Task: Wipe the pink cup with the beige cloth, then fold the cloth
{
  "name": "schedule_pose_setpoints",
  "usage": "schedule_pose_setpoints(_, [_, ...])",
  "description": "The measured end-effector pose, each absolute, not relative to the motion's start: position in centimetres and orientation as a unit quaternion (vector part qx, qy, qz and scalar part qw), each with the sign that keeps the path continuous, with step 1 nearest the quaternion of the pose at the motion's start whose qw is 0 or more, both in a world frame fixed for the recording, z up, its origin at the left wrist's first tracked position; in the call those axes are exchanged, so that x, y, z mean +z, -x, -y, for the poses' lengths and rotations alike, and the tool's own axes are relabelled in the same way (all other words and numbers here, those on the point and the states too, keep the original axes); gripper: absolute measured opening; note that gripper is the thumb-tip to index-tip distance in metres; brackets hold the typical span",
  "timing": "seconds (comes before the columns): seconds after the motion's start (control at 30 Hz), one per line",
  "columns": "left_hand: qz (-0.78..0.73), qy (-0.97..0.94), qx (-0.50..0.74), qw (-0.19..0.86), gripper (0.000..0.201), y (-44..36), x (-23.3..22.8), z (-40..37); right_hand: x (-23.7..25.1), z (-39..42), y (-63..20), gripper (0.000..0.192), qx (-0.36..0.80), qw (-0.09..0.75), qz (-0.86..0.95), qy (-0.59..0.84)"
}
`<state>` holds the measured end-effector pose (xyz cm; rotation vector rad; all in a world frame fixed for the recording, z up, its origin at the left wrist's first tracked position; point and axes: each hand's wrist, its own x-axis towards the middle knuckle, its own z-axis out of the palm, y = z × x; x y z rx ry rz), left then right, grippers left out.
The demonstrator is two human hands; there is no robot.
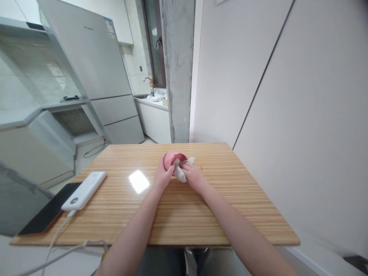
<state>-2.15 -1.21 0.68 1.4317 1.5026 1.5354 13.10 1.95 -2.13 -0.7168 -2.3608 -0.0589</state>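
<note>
A small pink bowl (170, 158) is tipped on its side above the middle of the table, its mouth facing right. My left hand (162, 175) is closed around its left side, with the thumb near the rim. In my right hand (196, 178) is a crumpled white tissue (180, 175), pressed against the bowl's opening. One end of the tissue sticks out above the right fingers. The bowl's underside and some of my fingertips are hidden.
The wood-grain table (189, 218) carries a white power bank (84, 190) with a cable and a dark phone-like slab (48, 211) at the left. A white wall (276, 126) runs along the right. Behind stand a concrete column (179, 73) and a refrigerator (89, 57).
</note>
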Motion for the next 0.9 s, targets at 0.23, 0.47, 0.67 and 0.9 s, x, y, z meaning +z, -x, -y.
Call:
schedule_pose_setpoints(0.23, [-0.516, -0.489, 0.613, 0.345, 0.078, 0.0, 0.1, 1.3, -2.0, -1.6, -13.0, 0.016, -0.012, 0.334, 0.881, 0.336])
schedule_pose_setpoints(0.47, [-0.574, -0.517, 0.561, 0.298, 0.058, 2.5, 1.0, 1.1, -1.4, -1.6, -13.1, 0.016, -0.036, 0.300, 0.907, 0.294])
schedule_pose_setpoints(0.67, [-0.521, -0.482, 0.602, 0.365, 0.066, 0.5, -0.4, 0.9, -1.9, -1.5, -13.3, 0.016, -0.030, 0.320, 0.880, 0.350])
schedule_pose_setpoints(0.9, [-0.573, -0.502, 0.538, 0.361, 0.037, 2.3, 0.9, 0.8, -1.3, -1.4, -13.3, 0.017, -0.023, 0.305, 0.905, 0.294])
